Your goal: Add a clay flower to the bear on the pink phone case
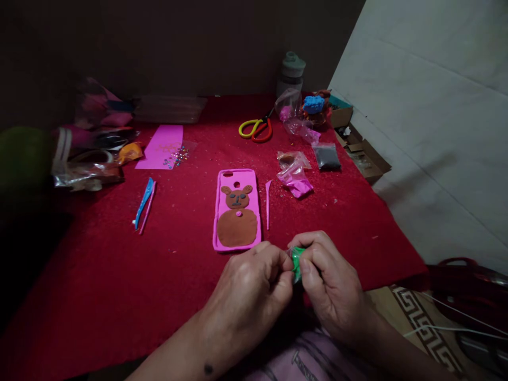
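- At the far left, a heap of plastic bags [85, 174] crowds the red-covered table [186, 286], with an orange packet [130, 153] at its edge.
- Next come a blue tool [143, 203] and a thin pink stick [148, 209] side by side, both out of the hands; beyond them lie a pink sheet [161, 138] and loose gems [180, 155].
- Mid-table, just past the hands, a pink phone case [216, 217] lies flat. I'd call it well along: its raised border runs all round, and the brown bear [237, 228] has ears, eyes, nose, mouth, a round body and one small pink dot. I see no arms or legs on it, and nothing green.
- The left hand [254, 278] is closed, thumb and finger pinching a wrapper by the case's near right corner; whether it touches the case, I can't tell.
- Yellow-and-red scissors [265, 138] rest farther back.
- A pink pointed tool [268, 206] lies close along the case's right side, the likeliest thing to get knocked.
- Between the hands is the green packet [297, 258], its contents not yet out on the table, as far as I can see.
- The right hand [331, 275] is curled shut too, gripping the packet's other side.
- Beyond it sit a pink packet [298, 186], a dark packet [327, 157] and a blue lump [313, 104], cluttering that back corner.
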`<state>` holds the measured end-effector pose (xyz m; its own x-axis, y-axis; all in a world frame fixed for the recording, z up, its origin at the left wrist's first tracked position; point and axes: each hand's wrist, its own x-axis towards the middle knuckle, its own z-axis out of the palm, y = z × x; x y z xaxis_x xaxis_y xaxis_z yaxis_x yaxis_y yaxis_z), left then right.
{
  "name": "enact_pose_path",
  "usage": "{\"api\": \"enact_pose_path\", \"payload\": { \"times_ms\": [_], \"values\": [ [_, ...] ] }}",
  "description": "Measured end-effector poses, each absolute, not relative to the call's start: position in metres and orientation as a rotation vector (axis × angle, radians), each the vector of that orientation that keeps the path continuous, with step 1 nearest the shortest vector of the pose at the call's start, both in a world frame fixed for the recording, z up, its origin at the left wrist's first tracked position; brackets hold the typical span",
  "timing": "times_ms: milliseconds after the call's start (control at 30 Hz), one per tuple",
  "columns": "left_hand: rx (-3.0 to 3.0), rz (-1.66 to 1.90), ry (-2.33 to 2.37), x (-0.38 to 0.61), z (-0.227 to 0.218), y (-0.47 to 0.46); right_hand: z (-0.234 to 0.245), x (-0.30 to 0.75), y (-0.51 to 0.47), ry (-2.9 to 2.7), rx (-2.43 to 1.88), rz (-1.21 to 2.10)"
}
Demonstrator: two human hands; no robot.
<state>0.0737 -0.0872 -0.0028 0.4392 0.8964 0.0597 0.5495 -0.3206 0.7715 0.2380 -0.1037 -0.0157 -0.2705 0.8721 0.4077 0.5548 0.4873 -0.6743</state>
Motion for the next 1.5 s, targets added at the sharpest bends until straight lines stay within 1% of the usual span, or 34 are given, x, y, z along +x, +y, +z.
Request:
{"api": "enact_pose_path", "payload": {
  "times_ms": [267, 400, 667, 800, 1000, 1267, 1333, 1400, 1500],
  "values": [
    [2.197, 0.854, 1.193, 0.076, -0.006, -0.094, -0.013, 0.242, -0.103, -1.907, -1.162, 0.583],
    [2.233, 0.889, 1.227, 0.08, -0.005, -0.094, -0.014, 0.242, -0.103, -1.912, -1.13, 0.614],
    [1.993, 0.667, 1.215, 0.081, 0.001, -0.087, -0.016, 0.241, -0.103, -1.904, -1.142, 0.572],
    [1.873, 0.589, 1.175, 0.077, 0.004, -0.087, -0.014, 0.241, -0.102, -1.883, -1.143, 0.615],
    [1.987, 0.596, 1.193, 0.071, 0.005, -0.088, -0.015, 0.242, -0.102, -1.88, -1.142, 0.611],
    [2.319, 0.31, 1.249, 0.074, 0.013, -0.084, -0.014, 0.239, -0.103, -1.928, -1.16, 0.568],
    [2.344, 0.292, 1.242, 0.077, 0.014, -0.082, -0.015, 0.239, -0.103, -1.935, -1.17, 0.541],
    [2.23, 0.34, 1.241, 0.08, 0.013, -0.081, -0.015, 0.239, -0.103, -1.915, -1.171, 0.541],
    [1.786, 0.446, 1.191, 0.08, 0.012, -0.081, -0.016, 0.24, -0.103, -1.859, -1.161, 0.607]
  ]
}}
